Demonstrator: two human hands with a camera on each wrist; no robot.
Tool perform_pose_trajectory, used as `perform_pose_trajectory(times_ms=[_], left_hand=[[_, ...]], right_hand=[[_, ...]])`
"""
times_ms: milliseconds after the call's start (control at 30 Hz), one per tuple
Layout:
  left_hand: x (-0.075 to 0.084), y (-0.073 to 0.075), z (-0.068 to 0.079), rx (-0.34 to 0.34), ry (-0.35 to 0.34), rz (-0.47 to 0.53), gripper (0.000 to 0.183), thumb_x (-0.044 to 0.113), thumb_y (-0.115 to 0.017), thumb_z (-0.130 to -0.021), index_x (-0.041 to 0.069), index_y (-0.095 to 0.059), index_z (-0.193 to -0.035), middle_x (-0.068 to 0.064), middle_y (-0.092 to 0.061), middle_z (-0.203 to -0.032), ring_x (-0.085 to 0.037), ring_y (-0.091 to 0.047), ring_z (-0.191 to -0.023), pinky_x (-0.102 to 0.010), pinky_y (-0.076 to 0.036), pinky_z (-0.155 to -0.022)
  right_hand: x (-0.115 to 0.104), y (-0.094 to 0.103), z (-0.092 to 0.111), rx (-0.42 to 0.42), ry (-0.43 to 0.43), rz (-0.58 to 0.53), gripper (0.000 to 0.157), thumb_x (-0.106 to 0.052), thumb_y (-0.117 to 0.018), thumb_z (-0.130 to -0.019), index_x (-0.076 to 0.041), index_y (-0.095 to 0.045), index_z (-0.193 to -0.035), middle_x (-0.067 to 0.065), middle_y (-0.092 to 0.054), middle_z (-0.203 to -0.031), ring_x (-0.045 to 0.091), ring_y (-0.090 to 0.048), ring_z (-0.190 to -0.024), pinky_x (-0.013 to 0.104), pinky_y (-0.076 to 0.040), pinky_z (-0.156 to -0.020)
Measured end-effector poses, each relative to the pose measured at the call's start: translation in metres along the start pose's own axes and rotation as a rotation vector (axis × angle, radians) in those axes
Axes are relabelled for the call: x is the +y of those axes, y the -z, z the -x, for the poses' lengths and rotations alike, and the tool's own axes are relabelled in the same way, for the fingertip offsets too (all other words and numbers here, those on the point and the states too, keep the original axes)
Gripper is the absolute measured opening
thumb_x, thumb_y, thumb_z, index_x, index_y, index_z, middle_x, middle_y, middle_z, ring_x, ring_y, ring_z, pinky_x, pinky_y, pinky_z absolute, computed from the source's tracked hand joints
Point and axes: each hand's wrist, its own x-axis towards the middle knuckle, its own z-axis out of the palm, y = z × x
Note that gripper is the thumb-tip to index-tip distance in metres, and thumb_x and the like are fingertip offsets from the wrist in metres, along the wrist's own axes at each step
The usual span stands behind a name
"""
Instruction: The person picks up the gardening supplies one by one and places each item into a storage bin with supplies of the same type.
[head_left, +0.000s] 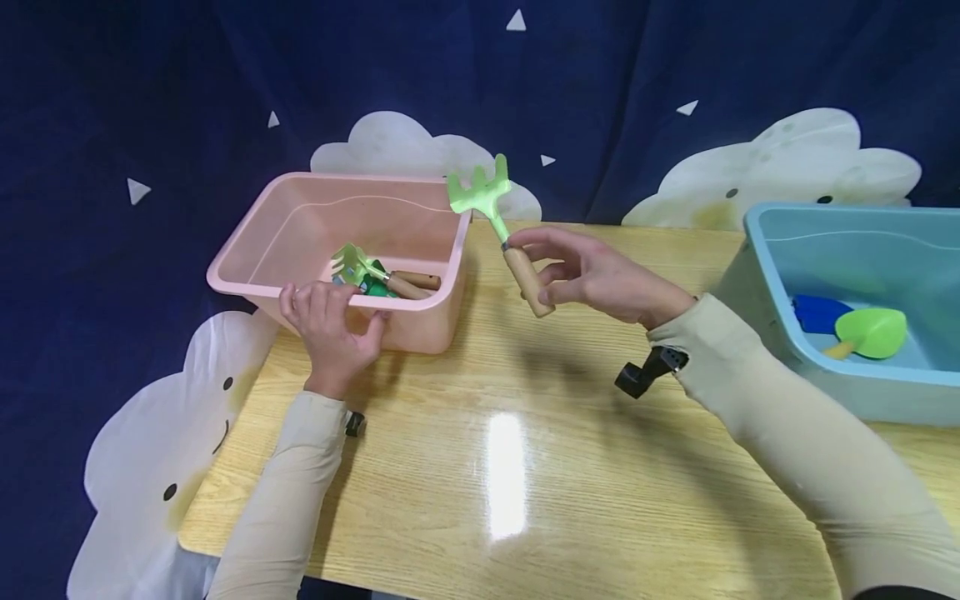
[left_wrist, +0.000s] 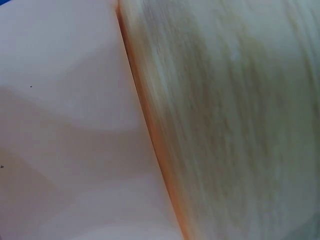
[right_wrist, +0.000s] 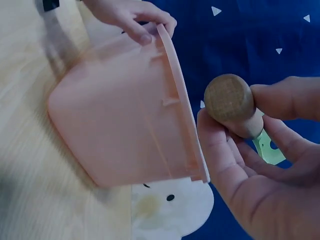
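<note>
My right hand (head_left: pixel 600 275) pinches the wooden handle of a light green garden hand fork (head_left: pixel 482 196) between thumb and fingers. The fork's tines point up, just right of the pink bin (head_left: pixel 431 327) and level with its far corner in the head view. In the right wrist view the butt of the wooden handle (right_wrist: pixel 227 97) faces the camera. My left hand (head_left: pixel 330 333) grips the bin's near rim, fingers over the edge and thumb outside. Inside the bin lie a light green rake (head_left: pixel 351 265), another wooden handle (head_left: pixel 417 278) and a dark green item (head_left: pixel 377 287), partly hidden.
A blue bin (head_left: pixel 767 283) stands on the right side of the wooden table (head_left: pixel 450 467). It holds a light green trowel (head_left: pixel 873 332) and a dark blue item (head_left: pixel 819 313). Dark blue cloth (head_left: pixel 585 100) with white clouds hangs behind. The left wrist view shows the bin wall (left_wrist: pixel 75 120) up close.
</note>
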Motion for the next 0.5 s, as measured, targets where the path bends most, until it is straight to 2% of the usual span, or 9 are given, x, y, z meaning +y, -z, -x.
perform_pose_trajectory(times_ms=[167, 333, 500], left_hand=[[-0.001, 0.000, 0.000, -0.008, 0.001, -0.009, 0.045, 0.045, -0.064, -0.078, 0.002, -0.061, -0.090, -0.016, -0.054, -0.084, -0.036, -0.045, -0.093, -0.059, -0.017, -0.110], [-0.002, -0.001, 0.000, -0.012, 0.002, -0.017, 0.045, 0.046, -0.064, -0.079, 0.002, -0.060, -0.091, -0.016, -0.055, -0.085, -0.036, -0.045, -0.093, -0.062, -0.018, -0.109], [-0.003, 0.000, 0.001, -0.004, -0.005, -0.013, 0.047, 0.049, -0.064, -0.080, 0.003, -0.061, -0.090, -0.016, -0.055, -0.084, -0.036, -0.045, -0.093, -0.061, -0.018, -0.109]], right_hand=[[-0.002, -0.005, -0.006, -0.016, 0.001, 0.006, 0.071, 0.013, -0.054, -0.083, -0.017, -0.045, -0.146, 0.010, -0.047, -0.146, 0.024, -0.061, -0.103, 0.033, -0.054, -0.081], [-0.009, -0.005, -0.015, -0.011, 0.001, 0.117, 0.075, 0.010, -0.054, -0.080, -0.022, -0.045, -0.146, 0.007, -0.049, -0.146, 0.027, -0.064, -0.103, 0.036, -0.055, -0.082], [-0.020, -0.010, -0.024, -0.019, -0.061, 0.203, 0.075, 0.011, -0.058, -0.077, -0.026, -0.049, -0.142, 0.005, -0.054, -0.141, 0.028, -0.065, -0.105, 0.038, -0.056, -0.084]])
